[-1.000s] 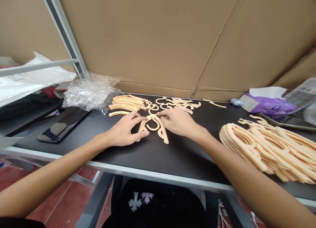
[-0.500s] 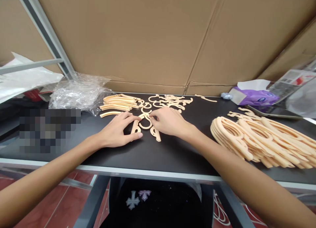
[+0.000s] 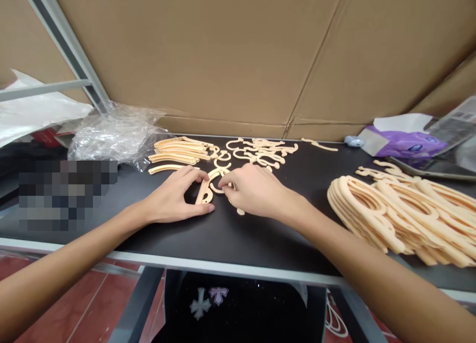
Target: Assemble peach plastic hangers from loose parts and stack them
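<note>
A cream plastic folding hanger lies on the black tabletop, its two arms spread downward and its hook in the middle. My left hand curls around the hanger's left arm, fingertips at the upper part and thumb by the lower end. My right hand is closed with its fingertips at the hanger's centre by the hook; it covers most of the right arm. Just beyond lie a stack of cream hanger arms and a loose pile of hook pieces.
Folded hangers are heaped at the right. Behind them sit a purple tissue pack and clear packaging. Crumpled plastic film and a metal post stand at the left. A cardboard wall closes off the back.
My right hand has shifted down over the hanger's centre and right arm, covering more of it. My left hand stays at the left arm. The view has turned slightly left.
</note>
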{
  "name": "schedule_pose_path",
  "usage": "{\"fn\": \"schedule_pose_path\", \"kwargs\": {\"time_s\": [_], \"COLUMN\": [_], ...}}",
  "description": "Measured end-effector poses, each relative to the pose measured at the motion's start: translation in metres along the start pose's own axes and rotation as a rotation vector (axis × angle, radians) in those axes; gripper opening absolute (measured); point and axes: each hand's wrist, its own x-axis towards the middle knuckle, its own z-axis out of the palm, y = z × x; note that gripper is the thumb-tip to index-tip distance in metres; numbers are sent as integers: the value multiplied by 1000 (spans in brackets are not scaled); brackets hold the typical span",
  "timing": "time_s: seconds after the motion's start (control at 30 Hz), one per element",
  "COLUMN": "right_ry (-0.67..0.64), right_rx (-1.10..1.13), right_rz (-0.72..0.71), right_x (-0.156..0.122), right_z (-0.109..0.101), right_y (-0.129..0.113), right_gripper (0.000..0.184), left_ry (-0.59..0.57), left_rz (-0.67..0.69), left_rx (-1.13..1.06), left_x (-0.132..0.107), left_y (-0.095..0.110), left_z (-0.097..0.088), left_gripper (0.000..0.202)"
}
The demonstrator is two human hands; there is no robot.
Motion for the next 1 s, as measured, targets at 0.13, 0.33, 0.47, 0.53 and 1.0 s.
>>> {"fn": "schedule_pose_path", "kwargs": {"time_s": [0.13, 0.33, 0.47, 0.53, 1.0], "right_ry": [-56, -81, -114, -97, 82], "right_rx": [-16, -61, 35, 80, 43], "right_rz": [-38, -36, -72, -71, 212], "right_x": [0, -3, -2, -3, -63], "right_z": [2, 2, -1, -5, 14], "right_y": [-4, -11, -12, -8, 3], "right_gripper": [32, 31, 30, 32, 51], "left_ry": [18, 15, 30, 38, -120], "left_rz": [30, 93, 91, 102, 298], "left_rx": [48, 43, 22, 8, -45], "left_x": [0, 0, -2, -3, -6], "left_y": [1, 7, 8, 7, 8], "left_z": [-1, 0, 0, -1, -2], "left_gripper": [49, 45, 41, 38, 40]}}
